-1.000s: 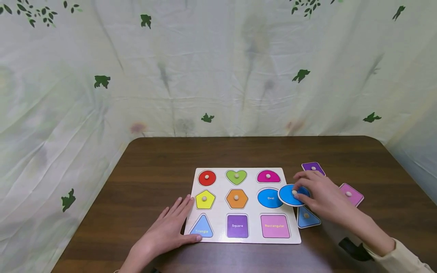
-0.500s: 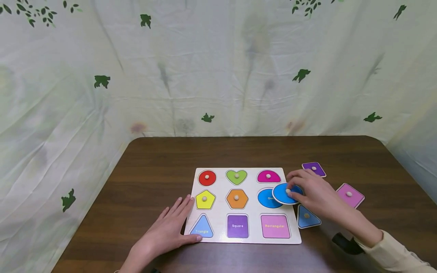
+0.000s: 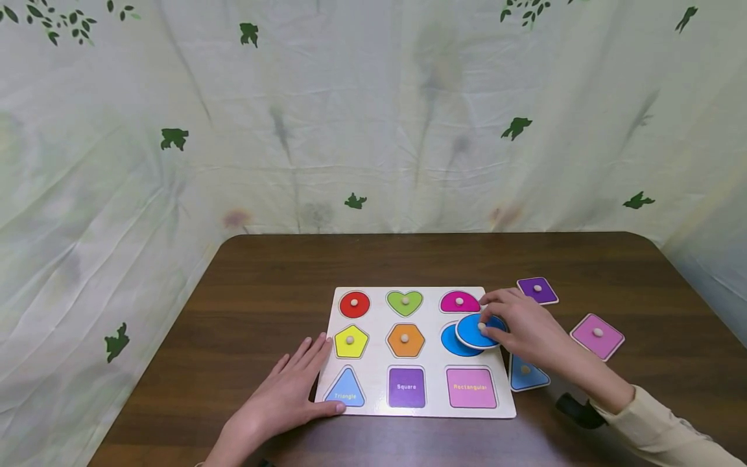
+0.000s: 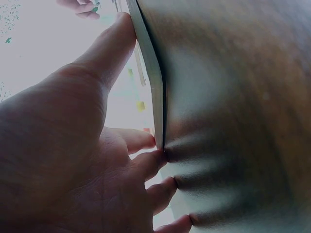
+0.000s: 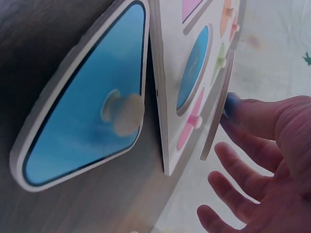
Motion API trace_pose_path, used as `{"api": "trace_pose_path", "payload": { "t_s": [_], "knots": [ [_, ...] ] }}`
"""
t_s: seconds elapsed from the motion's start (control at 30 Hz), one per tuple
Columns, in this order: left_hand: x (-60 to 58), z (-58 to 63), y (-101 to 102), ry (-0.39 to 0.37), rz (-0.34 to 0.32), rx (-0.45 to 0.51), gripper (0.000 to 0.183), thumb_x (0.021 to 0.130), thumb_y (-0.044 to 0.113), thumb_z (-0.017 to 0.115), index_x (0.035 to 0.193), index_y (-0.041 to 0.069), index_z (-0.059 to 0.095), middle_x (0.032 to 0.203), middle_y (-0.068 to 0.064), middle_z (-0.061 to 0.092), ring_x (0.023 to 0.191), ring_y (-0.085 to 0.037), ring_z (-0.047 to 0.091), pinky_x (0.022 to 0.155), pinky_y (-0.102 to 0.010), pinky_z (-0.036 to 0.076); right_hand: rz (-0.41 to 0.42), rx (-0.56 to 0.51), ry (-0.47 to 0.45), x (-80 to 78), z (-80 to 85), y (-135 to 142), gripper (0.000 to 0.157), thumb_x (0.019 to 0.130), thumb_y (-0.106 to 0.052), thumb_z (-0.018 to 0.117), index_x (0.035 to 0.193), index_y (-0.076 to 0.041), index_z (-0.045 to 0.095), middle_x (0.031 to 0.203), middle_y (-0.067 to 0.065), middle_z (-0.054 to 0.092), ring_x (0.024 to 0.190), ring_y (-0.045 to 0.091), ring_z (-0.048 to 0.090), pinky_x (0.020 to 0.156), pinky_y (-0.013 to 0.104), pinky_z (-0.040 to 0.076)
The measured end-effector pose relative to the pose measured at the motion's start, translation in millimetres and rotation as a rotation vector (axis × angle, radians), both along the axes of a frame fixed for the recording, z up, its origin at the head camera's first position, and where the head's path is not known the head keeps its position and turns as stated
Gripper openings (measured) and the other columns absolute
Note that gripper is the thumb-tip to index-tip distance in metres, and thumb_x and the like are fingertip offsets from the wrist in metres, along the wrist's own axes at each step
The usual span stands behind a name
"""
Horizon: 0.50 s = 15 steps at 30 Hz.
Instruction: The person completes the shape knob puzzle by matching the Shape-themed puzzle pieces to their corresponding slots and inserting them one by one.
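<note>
- The board [image 3: 376,353] lies flat on the table [image 3: 280,292] and is the landmark here.
- The oval [image 3: 473,335] hangs above the board's right side, partly covering the oval recess [image 3: 458,345]; the right wrist view shows it clear of the board's surface.
- The right hand [image 3: 518,326], over the board's right edge, pinches the oval's knob [image 3: 481,326] between thumb and forefinger, the other fingers loose and spread.
- The left hand [image 3: 292,383] is splayed at the board's left edge, fingers extended, thumb on the near edge; it grasps nothing.
- Just right of the board lies the triangle [image 3: 528,374]; farther right, the rectangle [image 3: 598,337]; beyond the board's far right, the square [image 3: 537,290].
- The oval looks thin, stiff and light, probably wood, hardly fragile; its glossy face could be slippery, so the knob seems the best hold.
- With one small, round grip point, it could tip or twist if pinched loosely.
- The board seems rigid and might slide if pushed; its edges offer the firmest hold.
</note>
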<state>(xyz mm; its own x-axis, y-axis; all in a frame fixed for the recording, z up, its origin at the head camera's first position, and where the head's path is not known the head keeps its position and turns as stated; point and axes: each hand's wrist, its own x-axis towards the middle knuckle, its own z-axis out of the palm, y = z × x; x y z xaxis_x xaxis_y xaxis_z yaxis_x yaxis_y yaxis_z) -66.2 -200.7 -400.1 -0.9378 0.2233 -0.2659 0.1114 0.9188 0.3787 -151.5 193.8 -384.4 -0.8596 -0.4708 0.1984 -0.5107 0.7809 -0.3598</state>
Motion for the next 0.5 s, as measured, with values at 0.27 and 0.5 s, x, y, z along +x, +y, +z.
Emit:
{"api": "trace_pose_path", "payload": {
  "t_s": [0.27,0.5],
  "knots": [
    [0.4,0.5,0,0.003,-0.002,-0.001,0.111,0.070,0.067,0.075,0.157,0.017,0.027,0.163,-0.003,0.020,0.149,-0.031,0.014,0.114,-0.062,0.015,-0.008,0.018,-0.015,-2.1,-3.3,-9,0.013,0.079,-0.021,0.084,0.088,-0.022,0.074,0.117,0.008,0.064,0.116,0.033,0.053,0.087,0.054,0.052],
    [0.5,0.7,0,0.002,0.000,0.001,0.111,0.070,0.066,0.076,0.157,0.016,0.027,0.163,-0.003,0.020,0.148,-0.032,0.015,0.113,-0.063,0.015,-0.011,0.021,-0.035,-3.3,-5.9,-16,0.013,0.079,-0.022,0.084,0.087,-0.023,0.074,0.117,0.008,0.064,0.117,0.033,0.052,0.088,0.057,0.050]
  ]
}}
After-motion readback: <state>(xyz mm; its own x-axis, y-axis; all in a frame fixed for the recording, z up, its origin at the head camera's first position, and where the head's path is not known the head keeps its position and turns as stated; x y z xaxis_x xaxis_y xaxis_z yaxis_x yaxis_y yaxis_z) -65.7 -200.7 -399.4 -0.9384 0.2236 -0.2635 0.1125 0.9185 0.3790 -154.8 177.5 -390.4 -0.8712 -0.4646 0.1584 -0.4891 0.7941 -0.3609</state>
